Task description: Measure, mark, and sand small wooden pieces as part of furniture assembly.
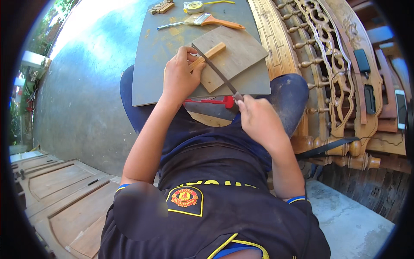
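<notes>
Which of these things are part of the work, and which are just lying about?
In use:
file-like tool, in the right fingers
wooden strip, in the left fingers
wooden board beneath the strip

Apparently just lying about:
paintbrush
tape measure
white phone

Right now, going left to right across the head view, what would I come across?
Wooden door panel, left hand, right hand, dark boxy device, white phone. The long dark tool and light wood strip overlap the left hand's span, so they're left out.
</notes>
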A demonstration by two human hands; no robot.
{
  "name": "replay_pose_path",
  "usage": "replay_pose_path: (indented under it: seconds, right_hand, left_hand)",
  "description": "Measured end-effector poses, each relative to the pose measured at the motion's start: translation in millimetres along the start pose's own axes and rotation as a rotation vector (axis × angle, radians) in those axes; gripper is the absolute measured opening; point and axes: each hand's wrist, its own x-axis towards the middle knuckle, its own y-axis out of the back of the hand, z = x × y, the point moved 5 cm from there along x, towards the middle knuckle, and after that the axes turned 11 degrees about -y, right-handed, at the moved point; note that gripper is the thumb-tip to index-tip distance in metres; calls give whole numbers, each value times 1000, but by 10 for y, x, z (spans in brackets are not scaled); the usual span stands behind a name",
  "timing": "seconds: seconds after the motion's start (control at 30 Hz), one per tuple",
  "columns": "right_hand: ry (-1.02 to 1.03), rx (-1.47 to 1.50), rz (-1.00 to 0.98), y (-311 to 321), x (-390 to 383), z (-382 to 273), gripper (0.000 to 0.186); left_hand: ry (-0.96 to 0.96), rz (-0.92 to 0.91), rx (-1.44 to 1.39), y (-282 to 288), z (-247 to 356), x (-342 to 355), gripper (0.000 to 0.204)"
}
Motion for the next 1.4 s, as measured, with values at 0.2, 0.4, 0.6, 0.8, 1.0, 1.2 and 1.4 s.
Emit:
replay_pose_path:
  seconds: [0.2,0.4,0.6,0.8,1.0,1.2,1.4]
  right_hand:
    - [9,-38,-21,-144,588,-233,28]
    - [-120,-25,-73,-97,242,-146,25]
    - [1,-28,-29,-91,438,-271,26]
    - [-24,35,-3,3,81,-8,25]
    - [-78,72,-28,333,-674,113,24]
    - [-13,153,93,344,-621,2,21]
    - [22,260,27,338,-598,-136,20]
  left_hand:
    - [75,-9,-48,49,-6,-21,32]
    - [56,14,22,-7,33,-40,32]
    - [43,-17,-47,50,24,6,32]
    - [65,14,13,34,51,-31,33]
    - [81,-55,-44,37,185,-41,33]
    - [-164,149,211,294,306,-78,37]
    - [-377,255,536,612,431,19,42]
